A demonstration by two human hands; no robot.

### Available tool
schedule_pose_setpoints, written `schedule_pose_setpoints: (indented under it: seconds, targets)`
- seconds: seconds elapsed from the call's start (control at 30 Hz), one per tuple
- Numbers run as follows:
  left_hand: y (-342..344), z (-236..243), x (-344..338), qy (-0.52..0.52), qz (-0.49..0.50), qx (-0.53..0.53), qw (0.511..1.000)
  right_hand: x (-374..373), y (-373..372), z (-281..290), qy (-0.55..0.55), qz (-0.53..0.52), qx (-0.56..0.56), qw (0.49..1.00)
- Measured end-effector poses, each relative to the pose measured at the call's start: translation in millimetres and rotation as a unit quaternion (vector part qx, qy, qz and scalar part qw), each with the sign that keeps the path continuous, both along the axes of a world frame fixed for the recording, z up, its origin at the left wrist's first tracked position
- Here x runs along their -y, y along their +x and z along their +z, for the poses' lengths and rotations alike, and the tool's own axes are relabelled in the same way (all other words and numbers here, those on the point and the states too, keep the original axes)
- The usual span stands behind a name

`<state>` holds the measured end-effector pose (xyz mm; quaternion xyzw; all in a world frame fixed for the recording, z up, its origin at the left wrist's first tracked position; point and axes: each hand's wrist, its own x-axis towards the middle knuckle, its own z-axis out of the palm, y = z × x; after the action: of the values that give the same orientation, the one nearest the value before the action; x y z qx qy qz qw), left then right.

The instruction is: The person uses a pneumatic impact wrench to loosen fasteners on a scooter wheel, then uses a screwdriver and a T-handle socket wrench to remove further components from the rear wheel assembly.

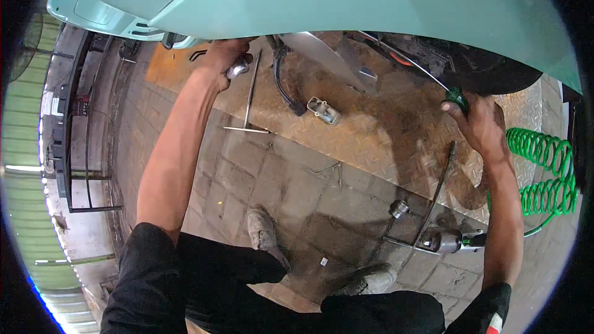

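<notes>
My right hand (479,122) is wrapped round the green handle of a long screwdriver (456,98). Its thin shaft slants up and to the left, in under a light teal vehicle panel (346,0), where the tip is hidden. My left hand (229,60) is closed just below the panel's lower edge, with a rounded silver metal thing (238,70) at its thumb side. I cannot make out what kind it is. Between my hands, a black cable (280,80) with a connector hangs down. Beside that connector lies a small pale rectangular housing (324,111).
A rust-stained tread plate (371,142) covers the floor under the vehicle. One T-handle wrench (250,96) lies near my left hand, another (438,195) near my right forearm. By that one are a large socket (399,209), an impact wrench (447,241) and a coiled green air hose (538,148).
</notes>
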<state>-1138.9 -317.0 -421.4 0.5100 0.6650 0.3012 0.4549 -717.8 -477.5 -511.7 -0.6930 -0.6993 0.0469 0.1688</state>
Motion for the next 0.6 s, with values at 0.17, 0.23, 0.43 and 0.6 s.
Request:
schedule_pose_setpoints:
  seconds: [0.17, 0.23, 0.43, 0.6]
  targets:
    - [16.7, 3.3, 4.2, 0.003, 0.006, -0.007, 1.000, 18.6, -8.0, 12.6, 0.062, 0.003, -0.025, 0.998]
    - [12.0, 12.6, 12.8, 0.005, 0.027, -0.020, 0.999, 43.7, -47.6, 6.3, -0.052, -0.038, -0.171, 0.983]
    - [8.2, -1.2, 10.9, 0.039, -0.023, 0.032, 0.998, 78.3, -131.7, 72.6, -0.284, 0.081, -0.186, 0.937]
    - [-0.9, 5.4, 3.7, 0.006, -0.025, 0.063, 0.998, 110.8, -45.9, 74.4, -0.214, 0.031, -0.275, 0.937]
